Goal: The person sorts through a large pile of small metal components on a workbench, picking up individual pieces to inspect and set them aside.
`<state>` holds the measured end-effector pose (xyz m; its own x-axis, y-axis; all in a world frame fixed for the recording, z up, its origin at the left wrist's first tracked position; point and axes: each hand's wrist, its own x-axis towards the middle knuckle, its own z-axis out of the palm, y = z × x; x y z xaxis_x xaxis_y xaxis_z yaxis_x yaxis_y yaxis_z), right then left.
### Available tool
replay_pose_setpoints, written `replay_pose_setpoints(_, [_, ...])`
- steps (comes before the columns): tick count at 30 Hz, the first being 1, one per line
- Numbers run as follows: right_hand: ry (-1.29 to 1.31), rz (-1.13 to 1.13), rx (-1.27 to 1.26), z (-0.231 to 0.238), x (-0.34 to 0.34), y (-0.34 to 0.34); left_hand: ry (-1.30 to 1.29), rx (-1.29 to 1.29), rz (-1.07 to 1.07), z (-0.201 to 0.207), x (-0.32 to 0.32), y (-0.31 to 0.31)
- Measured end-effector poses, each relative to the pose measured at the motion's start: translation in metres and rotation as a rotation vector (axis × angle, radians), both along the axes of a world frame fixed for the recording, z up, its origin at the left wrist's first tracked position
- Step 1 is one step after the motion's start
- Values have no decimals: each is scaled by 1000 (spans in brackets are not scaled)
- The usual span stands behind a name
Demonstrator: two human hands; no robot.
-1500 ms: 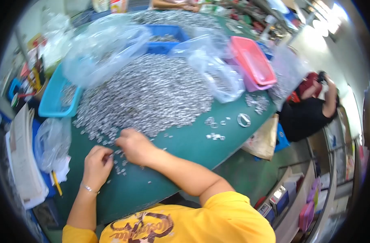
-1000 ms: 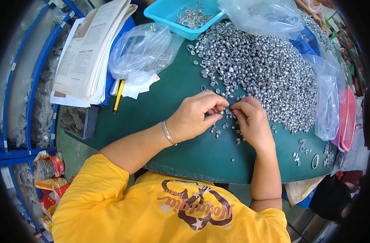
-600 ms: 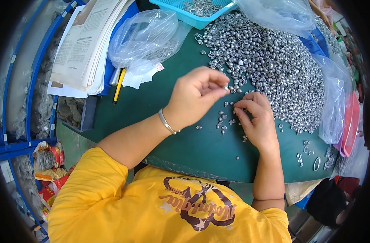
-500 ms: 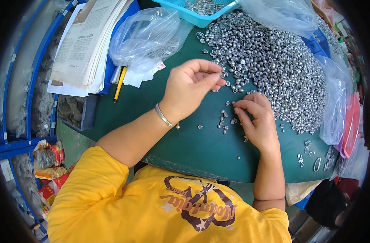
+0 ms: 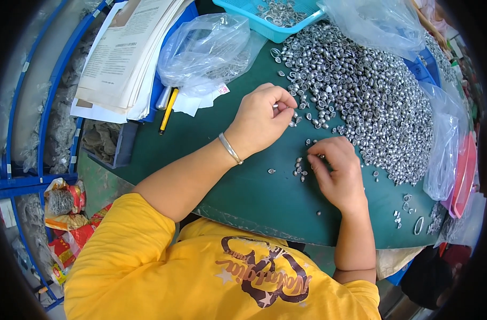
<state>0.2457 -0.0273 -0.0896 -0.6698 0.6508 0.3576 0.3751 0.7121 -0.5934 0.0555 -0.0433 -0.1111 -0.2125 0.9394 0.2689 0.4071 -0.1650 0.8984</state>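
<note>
A big heap of small silvery hollow oval metal pieces (image 5: pixel 371 101) lies on the green table (image 5: pixel 238 186). My left hand (image 5: pixel 262 118), a bangle on its wrist, is closed at the heap's left edge, with a bit of silvery metal showing between its curled fingers. My right hand (image 5: pixel 339 173) is lower and to the right, thumb and fingers bent together just above the table; what they pinch, if anything, is hidden. Beside its fingertips lies a loose cluster of the same pieces (image 5: pixel 298 169). One single piece (image 5: pixel 271 171) sits apart, farther left.
A blue basket (image 5: pixel 278 33) with metal pieces stands at the back. Clear plastic bags (image 5: pixel 203 50), papers (image 5: pixel 121 58) and a yellow pen (image 5: pixel 169 111) are at the left. Pink trays (image 5: pixel 461 178) and a larger metal ring (image 5: pixel 418 225) are at the right.
My left hand has come down slightly from the heap's edge, fingers curled more. My right hand stays by the small cluster, its fingers drawn in closer. The whole view has shifted a little.
</note>
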Motion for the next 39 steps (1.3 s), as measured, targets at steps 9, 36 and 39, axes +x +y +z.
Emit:
replay_pose_setpoints(9, [621,-147,-1330,1,11,10,312,85,-143,-12,7,8])
replay_pose_setpoints(36, [804,-6,-1433,-5,21,14,31,390,-270,8,27,-16])
replay_pose_setpoints(39, [766,-16,-1369,-4,16,11,6,384,-273,7,25,-17])
